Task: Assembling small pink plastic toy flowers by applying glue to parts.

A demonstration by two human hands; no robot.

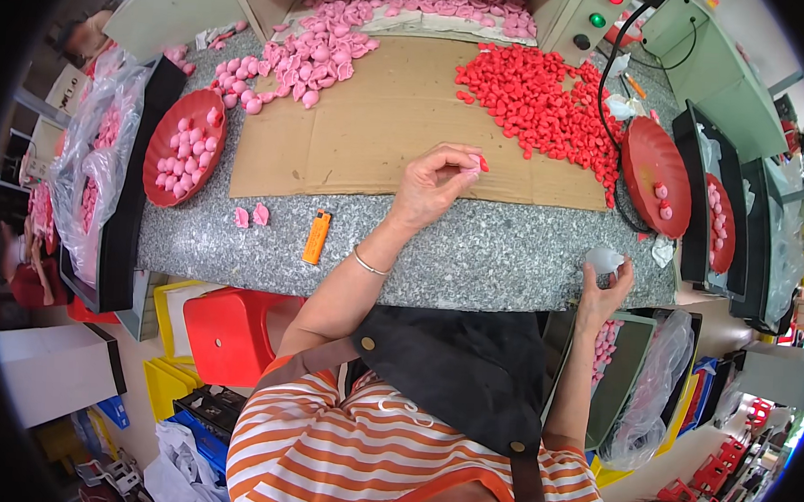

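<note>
My left hand is raised over the front edge of the cardboard sheet. Between its thumb and fingertips it pinches a small red plastic piece; the fingers partly cover it. At the right front of the speckled counter, my right hand has its fingers closed around a translucent white rounded object, perhaps a small bottle. Similar small red pieces are heaped at the right of the cardboard. Pink rounded pieces and thin pink shells lie piled at its left back.
A red dish with pink pieces stands left, another red dish right with a few pink-and-red pieces. An orange lighter and two pink scraps lie left of my forearm. A black cable hangs along the right heap.
</note>
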